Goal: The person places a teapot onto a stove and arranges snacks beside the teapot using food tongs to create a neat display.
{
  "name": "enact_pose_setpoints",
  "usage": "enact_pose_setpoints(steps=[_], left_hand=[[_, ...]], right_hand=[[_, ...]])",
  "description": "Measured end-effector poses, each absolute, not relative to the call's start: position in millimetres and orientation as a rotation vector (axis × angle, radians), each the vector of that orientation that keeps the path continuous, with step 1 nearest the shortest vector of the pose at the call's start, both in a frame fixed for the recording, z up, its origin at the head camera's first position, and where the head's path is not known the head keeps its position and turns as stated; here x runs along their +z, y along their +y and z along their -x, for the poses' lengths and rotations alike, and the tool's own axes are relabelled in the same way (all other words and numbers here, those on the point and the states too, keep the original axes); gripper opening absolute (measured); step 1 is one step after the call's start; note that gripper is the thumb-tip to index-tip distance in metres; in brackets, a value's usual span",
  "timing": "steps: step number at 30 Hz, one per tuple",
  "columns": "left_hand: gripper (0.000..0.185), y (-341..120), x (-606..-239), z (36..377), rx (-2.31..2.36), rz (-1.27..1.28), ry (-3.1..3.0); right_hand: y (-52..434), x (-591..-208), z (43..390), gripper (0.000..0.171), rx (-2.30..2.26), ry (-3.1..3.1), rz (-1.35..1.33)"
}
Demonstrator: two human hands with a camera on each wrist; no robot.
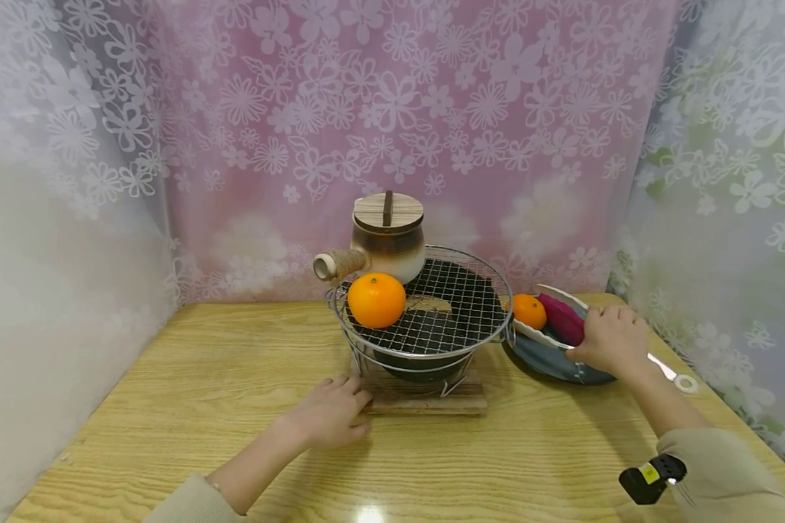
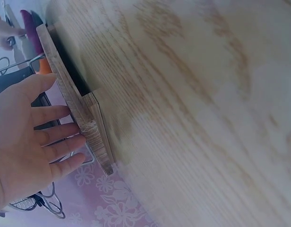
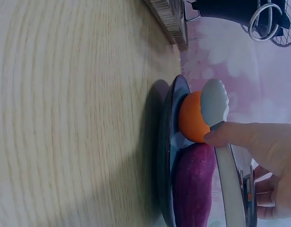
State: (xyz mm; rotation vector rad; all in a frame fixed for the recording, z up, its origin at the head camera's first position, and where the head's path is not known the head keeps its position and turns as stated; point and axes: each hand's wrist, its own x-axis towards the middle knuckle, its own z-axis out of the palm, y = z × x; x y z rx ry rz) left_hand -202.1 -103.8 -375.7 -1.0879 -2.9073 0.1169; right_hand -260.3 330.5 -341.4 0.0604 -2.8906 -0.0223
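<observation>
From the head view, the left hand (image 1: 330, 418) is laid with relaxed fingers against the wooden board (image 1: 425, 398). In the right wrist view, tongs (image 3: 221, 137) are gripped by the right hand (image 3: 266, 161), just beside the orange (image 3: 190, 118) and purple sweet potato (image 3: 192, 184)

A: Any readable text, labels, brands or numbers in the three views?

B: None. The yellow tag on the black wrist strap (image 1: 650, 476), lower right of the head view, is too small to read. No other surface carries lettering.
</observation>
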Motion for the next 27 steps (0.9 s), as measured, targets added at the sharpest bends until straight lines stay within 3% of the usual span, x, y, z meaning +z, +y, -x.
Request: enact_pose_setpoints(steps=[27], left_hand=[[0.046, -105, -378, 203, 0.109, 1.078, -2.919]], right_hand=[[321, -358, 268, 0.084, -0.189, -2.805, -0.1]])
